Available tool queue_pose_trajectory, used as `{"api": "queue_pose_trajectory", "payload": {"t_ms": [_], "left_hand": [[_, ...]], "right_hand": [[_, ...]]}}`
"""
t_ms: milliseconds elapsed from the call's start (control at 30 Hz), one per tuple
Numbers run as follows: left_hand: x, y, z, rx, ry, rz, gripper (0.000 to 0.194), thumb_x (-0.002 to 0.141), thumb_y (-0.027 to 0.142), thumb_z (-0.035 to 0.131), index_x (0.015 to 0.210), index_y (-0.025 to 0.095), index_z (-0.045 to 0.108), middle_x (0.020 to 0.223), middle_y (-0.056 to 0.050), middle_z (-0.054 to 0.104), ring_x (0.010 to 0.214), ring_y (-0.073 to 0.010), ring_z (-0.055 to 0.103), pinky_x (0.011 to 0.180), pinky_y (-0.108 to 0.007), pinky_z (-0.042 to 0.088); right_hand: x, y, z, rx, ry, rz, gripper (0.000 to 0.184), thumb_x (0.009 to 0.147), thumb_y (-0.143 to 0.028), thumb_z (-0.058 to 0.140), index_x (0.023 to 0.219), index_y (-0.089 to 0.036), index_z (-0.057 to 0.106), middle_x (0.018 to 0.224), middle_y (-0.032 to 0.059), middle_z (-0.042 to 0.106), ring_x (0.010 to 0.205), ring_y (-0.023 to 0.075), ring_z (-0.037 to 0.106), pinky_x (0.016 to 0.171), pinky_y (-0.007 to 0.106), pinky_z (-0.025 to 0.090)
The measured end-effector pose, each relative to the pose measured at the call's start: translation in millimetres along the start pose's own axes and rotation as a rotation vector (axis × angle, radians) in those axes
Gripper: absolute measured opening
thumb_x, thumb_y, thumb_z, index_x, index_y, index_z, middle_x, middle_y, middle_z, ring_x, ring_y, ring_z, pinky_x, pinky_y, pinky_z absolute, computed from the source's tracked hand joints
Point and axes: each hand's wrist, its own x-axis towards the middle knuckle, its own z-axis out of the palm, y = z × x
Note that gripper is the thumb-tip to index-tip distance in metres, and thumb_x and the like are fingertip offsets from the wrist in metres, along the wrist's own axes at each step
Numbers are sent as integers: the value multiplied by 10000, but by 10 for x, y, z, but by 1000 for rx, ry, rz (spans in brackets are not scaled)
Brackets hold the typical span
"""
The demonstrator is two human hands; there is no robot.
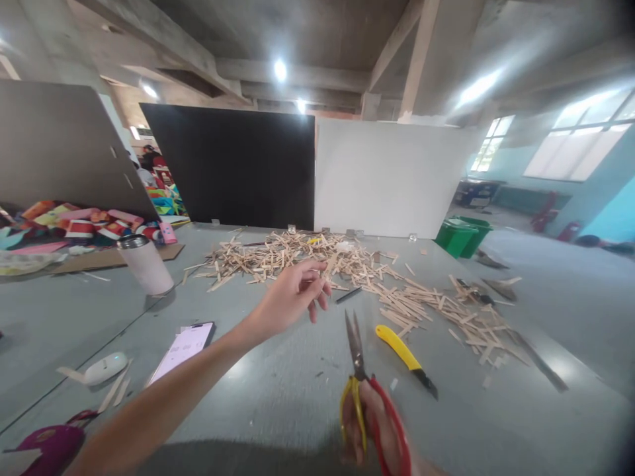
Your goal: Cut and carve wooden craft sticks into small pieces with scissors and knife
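Observation:
My left hand (297, 294) is raised over the table before the pile of wooden sticks (262, 258), its fingers curled. A flat wooden stick (331, 264) shows at its thumb and fingertips, pinched there. My right hand (380, 423), low in the view, grips scissors (358, 360) with one red and one yellow handle. Their blades point away from me, slightly apart, with nothing between them. Just right of the blades lies a yellow utility knife (401, 349). A dark pen-like rod (348, 295) rests between my left hand and the scattered sticks.
A phone (183, 347), a white mouse-like device (106, 368) and a pale tumbler (145, 264) stand or lie on the left. Black (238, 172) and white (387, 178) panels close off the back. Beyond the table's right edge is a green bin (456, 236).

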Motion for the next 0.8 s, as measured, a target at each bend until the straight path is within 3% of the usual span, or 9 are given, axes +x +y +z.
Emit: {"api": "queue_pose_trajectory", "payload": {"t_ms": [100,233,400,533,800], "left_hand": [[-186,24,16,-18,-28,-24,270,1080,342,614,1266,166,530,933,-43,685,730,-174,741,508,-243,618],[-421,-4,113,-40,-101,-117,208,1132,385,535,1212,218,440,926,-35,700,766,-191,778,565,-256,639],[-648,-85,256,-7,-172,-229,243,1148,462,475,1218,237,417,967,-43,703,728,-193,783,482,-214,565],[-707,-127,297,60,-192,-193,276,1157,477,455,1310,247,469,1030,-49,714,754,-174,776,519,-212,574],[-725,-144,309,88,-208,-194,201,1162,413,447,1144,230,527,1062,-60,739,764,-157,774,564,-220,582]], "right_hand": [[-8,-199,-19,-15,-11,-32,849,852,-1003,510,700,-179,649,453,-24,492,380,125,498,465,261,488],[-136,-320,-40,-88,-119,22,851,883,-985,505,714,-167,667,467,-15,519,367,109,498,416,214,397],[-265,-144,-111,-79,-108,39,843,937,-949,469,697,-167,672,430,-28,474,353,103,441,408,218,397],[-382,20,-203,-52,-86,156,845,953,-938,462,750,-154,702,476,-26,481,393,99,429,446,224,431],[-594,36,-234,-63,-22,152,792,899,-966,535,809,-191,670,555,-5,563,413,103,462,447,237,407]]}}
